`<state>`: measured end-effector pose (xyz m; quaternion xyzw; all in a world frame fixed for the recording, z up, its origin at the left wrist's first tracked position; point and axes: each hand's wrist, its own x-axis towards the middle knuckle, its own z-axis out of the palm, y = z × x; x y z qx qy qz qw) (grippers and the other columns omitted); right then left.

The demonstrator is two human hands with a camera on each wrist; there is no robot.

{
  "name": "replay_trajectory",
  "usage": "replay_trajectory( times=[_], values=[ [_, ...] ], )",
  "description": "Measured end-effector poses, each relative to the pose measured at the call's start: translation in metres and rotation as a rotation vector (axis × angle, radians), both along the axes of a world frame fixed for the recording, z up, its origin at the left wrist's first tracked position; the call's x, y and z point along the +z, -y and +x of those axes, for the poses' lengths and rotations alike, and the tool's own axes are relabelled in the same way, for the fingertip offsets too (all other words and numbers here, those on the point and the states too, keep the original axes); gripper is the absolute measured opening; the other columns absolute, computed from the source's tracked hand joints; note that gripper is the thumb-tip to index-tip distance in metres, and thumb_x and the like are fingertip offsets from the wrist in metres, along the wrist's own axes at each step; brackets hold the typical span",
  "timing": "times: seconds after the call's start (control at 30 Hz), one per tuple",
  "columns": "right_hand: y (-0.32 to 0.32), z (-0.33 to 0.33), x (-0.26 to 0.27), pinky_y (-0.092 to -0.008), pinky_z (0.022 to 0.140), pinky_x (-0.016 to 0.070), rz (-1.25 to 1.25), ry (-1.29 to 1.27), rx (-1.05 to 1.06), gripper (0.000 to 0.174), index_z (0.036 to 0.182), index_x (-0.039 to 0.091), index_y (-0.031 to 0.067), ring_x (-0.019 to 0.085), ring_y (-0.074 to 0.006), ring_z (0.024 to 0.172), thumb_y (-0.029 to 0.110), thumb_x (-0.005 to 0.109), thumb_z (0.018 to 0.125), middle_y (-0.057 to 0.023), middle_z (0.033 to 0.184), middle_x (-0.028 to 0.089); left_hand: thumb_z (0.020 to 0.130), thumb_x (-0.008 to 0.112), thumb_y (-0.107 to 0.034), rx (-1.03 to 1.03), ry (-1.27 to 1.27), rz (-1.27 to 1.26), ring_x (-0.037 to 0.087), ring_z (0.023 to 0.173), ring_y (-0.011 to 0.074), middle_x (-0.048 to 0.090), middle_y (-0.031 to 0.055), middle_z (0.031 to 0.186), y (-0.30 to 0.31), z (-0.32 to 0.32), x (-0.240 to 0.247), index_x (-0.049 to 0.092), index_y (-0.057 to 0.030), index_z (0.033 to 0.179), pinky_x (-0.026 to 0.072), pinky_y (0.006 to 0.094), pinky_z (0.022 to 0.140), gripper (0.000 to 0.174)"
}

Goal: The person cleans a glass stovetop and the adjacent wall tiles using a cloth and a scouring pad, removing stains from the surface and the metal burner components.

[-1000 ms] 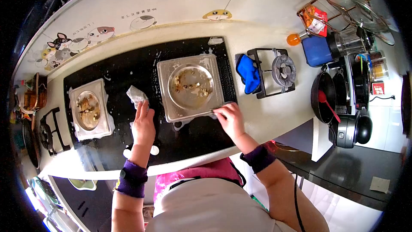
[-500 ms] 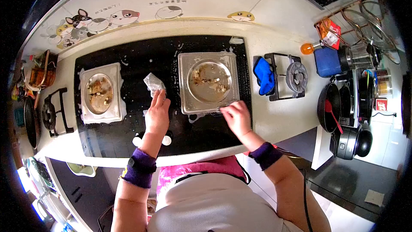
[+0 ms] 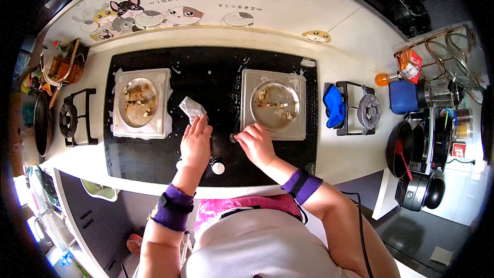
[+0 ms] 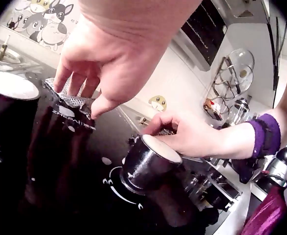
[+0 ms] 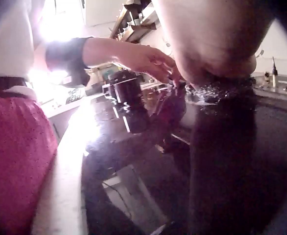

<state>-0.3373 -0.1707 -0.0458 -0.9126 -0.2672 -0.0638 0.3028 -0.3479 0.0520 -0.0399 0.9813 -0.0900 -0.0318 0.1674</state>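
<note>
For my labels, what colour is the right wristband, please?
The right wristband is purple with a black strap, clearest in the head view.

Brought right hand [image 3: 256,144] and steel scourer [image 5: 217,92] from right tray [image 3: 248,85]'s lower right corner to its lower left, nearer left hand [image 3: 196,141]; shifted head view, placing right tray farther right.

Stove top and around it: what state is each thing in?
Stove top: wet, spotted.
Left tray: dirty bits inside.
Right tray: dirty bits inside.
Pale cloth: crumpled, under left hand's fingertips.
Scrubber: pinched in right hand.
Blue cloth: bunched.
Pan: uncovered, red spoon inside.
Knob: setting unclear.
</note>
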Motion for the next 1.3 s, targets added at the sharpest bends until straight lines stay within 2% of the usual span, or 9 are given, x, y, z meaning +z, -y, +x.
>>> replay_trajectory(
  times=[0.23, 0.4, 0.47, 0.5, 0.6, 0.63, 0.83, 1.13, 1.3],
  values=[
    [-0.039, 0.099, -0.013, -0.0436, 0.077, 0.0485, 0.045, 0.101, -0.203, 0.009, 0.082, 0.063, 0.0087, 0.06, -0.0282, 0.083, 0.014, 0.068, 0.088, -0.0086, 0.081, 0.062, 0.086, 0.064, -0.012, -0.025, -0.071, -0.059, 0.045, 0.139, 0.0289, 0.05, 0.0107, 0.147, -0.005, 0.0, 0.017, 0.064, -0.0094, 0.111, 0.0394, 0.0457, 0.112, 0.025],
    [-0.038, 0.072, -0.011, -0.0442, 0.082, 0.0482, 0.098, 0.008, -0.151, 0.006, 0.09, 0.063, 0.009, 0.06, -0.031, 0.089, 0.012, 0.068, 0.086, -0.0088, 0.085, 0.063, 0.085, 0.067, -0.011, -0.03, 0.023, -0.063, 0.051, 0.132, 0.0309, 0.054, 0.0136, 0.141, 0.0, -0.002, 0.034, 0.062, -0.0072, 0.114, 0.0433, 0.046, 0.108, 0.03],
    [-0.034, 0.041, 0.001, -0.0443, 0.083, 0.0485, 0.05, -0.047, -0.118, 0.02, 0.105, 0.063, 0.0096, 0.059, -0.0313, 0.094, 0.012, 0.068, 0.086, -0.0101, 0.094, 0.063, 0.086, 0.067, -0.01, -0.062, 0.155, -0.132, 0.055, 0.127, 0.0312, 0.057, 0.0141, 0.137, 0.007, -0.001, 0.039, 0.062, -0.0059, 0.115, 0.0459, 0.0451, 0.105, 0.03],
    [-0.029, 0.032, 0.008, -0.0445, 0.092, 0.049, 0.067, -0.162, -0.072, 0.045, 0.126, 0.057, 0.0085, 0.059, -0.0332, 0.106, 0.009, 0.07, 0.083, -0.014, 0.111, 0.061, 0.086, 0.066, -0.007, -0.104, 0.18, -0.201, 0.06, 0.121, 0.0317, 0.059, 0.0147, 0.133, 0.015, 0.0, 0.044, 0.061, -0.0043, 0.115, 0.0499, 0.0428, 0.1, 0.03],
    [-0.018, 0.018, 0.026, -0.0419, 0.101, 0.0471, 0.467, -0.292, -0.107, 0.065, 0.137, 0.052, 0.0078, 0.059, -0.033, 0.111, -0.001, 0.072, 0.077, -0.0141, 0.119, 0.061, 0.083, 0.066, -0.005, -0.195, 0.146, -0.31, 0.058, 0.125, 0.0267, 0.059, 0.0097, 0.132, 0.041, 0.001, 0.04, 0.06, -0.0072, 0.123, 0.0498, 0.039, 0.099, 0.04],
    [-0.009, 0.016, 0.03, -0.0413, 0.104, 0.0469, 0.449, -0.245, -0.085, 0.074, 0.142, 0.048, 0.0073, 0.057, -0.0337, 0.117, -0.004, 0.072, 0.073, -0.0163, 0.126, 0.057, 0.084, 0.066, -0.008, -0.233, 0.159, -0.283, 0.057, 0.126, 0.0261, 0.059, 0.0074, 0.134, 0.046, 0.005, 0.034, 0.058, -0.0097, 0.13, 0.0499, 0.0391, 0.099, 0.047],
    [0.056, -0.018, 0.035, -0.041, 0.096, 0.0498, 0.274, -0.232, -0.201, 0.042, 0.121, 0.063, 0.0065, 0.06, -0.034, 0.113, 0.0, 0.07, 0.08, -0.0141, 0.12, 0.061, 0.085, 0.067, -0.019, -0.316, 0.111, -0.088, 0.062, 0.099, 0.0222, 0.06, 0.0031, 0.118, 0.057, 0.026, 0.007, 0.067, -0.0168, 0.118, 0.0549, 0.036, 0.082, 0.032],
    [0.091, -0.02, 0.01, -0.0397, 0.095, 0.0499, 0.249, -0.261, -0.158, 0.03, 0.109, 0.066, 0.0064, 0.059, -0.0301, 0.107, 0.001, 0.068, 0.08, -0.0096, 0.113, 0.06, 0.083, 0.061, -0.015, -0.171, 0.206, 0.208, 0.058, 0.099, 0.0289, 0.055, 0.0069, 0.109, 0.075, 0.094, -0.006, 0.067, -0.0175, 0.112, 0.0561, 0.0393, 0.074, 0.03],
    [0.109, -0.013, 0.007, -0.0395, 0.092, 0.051, 0.255, -0.254, -0.115, 0.024, 0.103, 0.068, 0.0067, 0.06, -0.0298, 0.106, 0.001, 0.067, 0.08, -0.009, 0.111, 0.06, 0.083, 0.06, -0.013, -0.195, 0.136, 0.346, 0.056, 0.101, 0.0277, 0.054, 0.0067, 0.108, 0.087, 0.072, 0.008, 0.066, -0.0134, 0.11, 0.0548, 0.039, 0.076, 0.028]
  ],
)
